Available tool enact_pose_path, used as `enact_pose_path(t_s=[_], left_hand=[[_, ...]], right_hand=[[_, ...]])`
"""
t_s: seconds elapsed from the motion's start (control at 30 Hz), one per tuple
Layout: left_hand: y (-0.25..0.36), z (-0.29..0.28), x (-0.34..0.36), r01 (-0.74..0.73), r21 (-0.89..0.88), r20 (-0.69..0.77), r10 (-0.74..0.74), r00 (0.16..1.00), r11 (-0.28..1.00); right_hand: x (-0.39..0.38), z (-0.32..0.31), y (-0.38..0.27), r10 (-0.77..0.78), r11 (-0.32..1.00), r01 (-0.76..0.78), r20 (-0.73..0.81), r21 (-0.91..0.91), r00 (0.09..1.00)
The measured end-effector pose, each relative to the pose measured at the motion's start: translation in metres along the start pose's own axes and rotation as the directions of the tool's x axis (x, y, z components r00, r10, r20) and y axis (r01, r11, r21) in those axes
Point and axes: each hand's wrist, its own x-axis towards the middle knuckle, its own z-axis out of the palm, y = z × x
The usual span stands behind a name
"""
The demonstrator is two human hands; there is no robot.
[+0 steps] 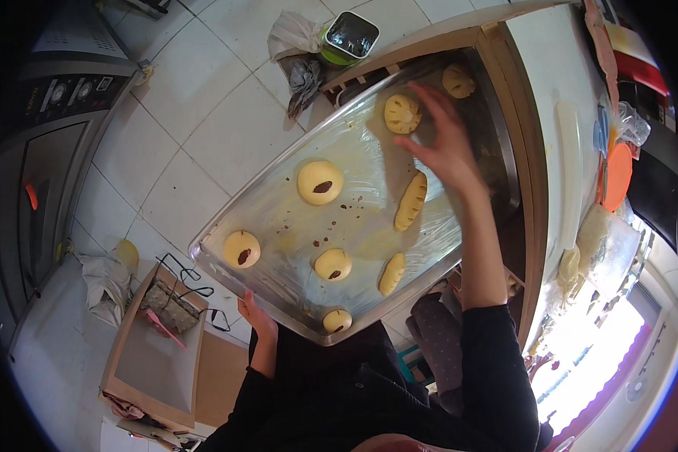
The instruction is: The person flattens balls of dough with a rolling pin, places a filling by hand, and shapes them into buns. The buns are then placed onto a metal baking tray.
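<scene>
A large metal baking tray (279,290) lies slanted in front of me, its near left rim gripped by my left hand (259,320), whose fingers are partly hidden beneath it. Over the far part of the tray my right hand (446,143) is open, thumb and fingers spread beside a round dough bun with scored cuts (403,114); whether they touch it I cannot tell. Another scored bun (458,80) sits in the far corner. Round buns with dark brown patches, such as a big one (318,179), and two slashed oblong rolls (411,202) (392,274) also lie on the greased, crumb-specked surface.
The tray's far right side reaches into a wooden-framed opening (526,151) under a white counter (554,68). A green bin (339,47) and plastic bags stand beyond. At left are an oven (60,143) and an open wooden drawer (154,369).
</scene>
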Motion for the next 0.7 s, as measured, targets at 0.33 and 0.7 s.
enact_pose_path(t_s=[0.33, 0.7], left_hand=[[-0.002, 0.000, 0.000, -0.004, 0.001, -0.068, 0.004, 0.998, 1.000], [-0.009, -0.005, 0.001, -0.068, -0.043, 0.069, 0.071, 0.995, 0.997]], right_hand=[[0.015, 0.021, 0.002, 0.046, 0.985, -0.031, 0.089, -0.168, 0.995], [0.010, 0.021, -0.017, -0.012, 0.986, 0.030, 0.112, -0.164, 0.994]])
